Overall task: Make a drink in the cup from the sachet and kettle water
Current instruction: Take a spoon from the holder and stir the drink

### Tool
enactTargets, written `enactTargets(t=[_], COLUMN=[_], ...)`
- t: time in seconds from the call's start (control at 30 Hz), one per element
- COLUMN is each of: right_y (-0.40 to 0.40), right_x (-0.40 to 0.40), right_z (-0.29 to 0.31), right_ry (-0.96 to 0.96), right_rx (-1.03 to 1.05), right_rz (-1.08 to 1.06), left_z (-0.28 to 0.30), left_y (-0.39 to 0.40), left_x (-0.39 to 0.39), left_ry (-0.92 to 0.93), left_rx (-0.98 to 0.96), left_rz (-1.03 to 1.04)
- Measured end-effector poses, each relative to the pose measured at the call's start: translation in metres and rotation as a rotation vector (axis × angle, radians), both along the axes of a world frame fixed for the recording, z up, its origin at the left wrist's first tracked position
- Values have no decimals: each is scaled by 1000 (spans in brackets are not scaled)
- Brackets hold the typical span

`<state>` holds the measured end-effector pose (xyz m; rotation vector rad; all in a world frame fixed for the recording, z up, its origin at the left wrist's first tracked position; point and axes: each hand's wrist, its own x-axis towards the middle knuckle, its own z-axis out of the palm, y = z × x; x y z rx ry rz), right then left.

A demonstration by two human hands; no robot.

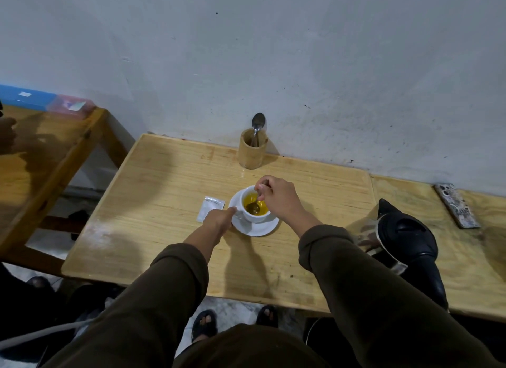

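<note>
A white cup [253, 216] holding yellow liquid stands on a white saucer [257, 228] in the middle of the wooden table [164, 203]. My right hand [276, 198] is above the cup, pinching a spoon [254, 206] whose bowl dips into the liquid. My left hand [219, 219] grips the cup's handle at the saucer's left edge. A white sachet [209, 207] lies flat on the table just left of the saucer. The black and steel kettle [405, 239] stands to the right, near my right forearm.
A bamboo holder [252, 151] with a second spoon [258, 122] stands against the wall behind the cup. A phone [456, 204] lies at the far right. Another wooden table [35, 159] with a blue box [27, 98] sits to the left. My sandalled feet [205, 324] show below the table's front edge.
</note>
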<state>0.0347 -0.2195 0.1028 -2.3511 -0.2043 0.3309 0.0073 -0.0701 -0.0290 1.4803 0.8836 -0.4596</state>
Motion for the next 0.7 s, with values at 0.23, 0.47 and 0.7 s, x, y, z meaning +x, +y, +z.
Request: enactTargets(t=[0.23,0.47,0.7], right_y=[0,3,0], right_x=[3,-7,-17], right_z=[-2,-2,5], right_ry=[-98,-38,7], right_rx=[-128,8,51], right_rz=[-24,-22,-58], left_z=[3,-12,-20], left_y=[0,5,10], left_x=[1,6,9], left_ry=[7,4,-23], left_rx=[-14,-45,-14], left_rz=[16,-4,-56])
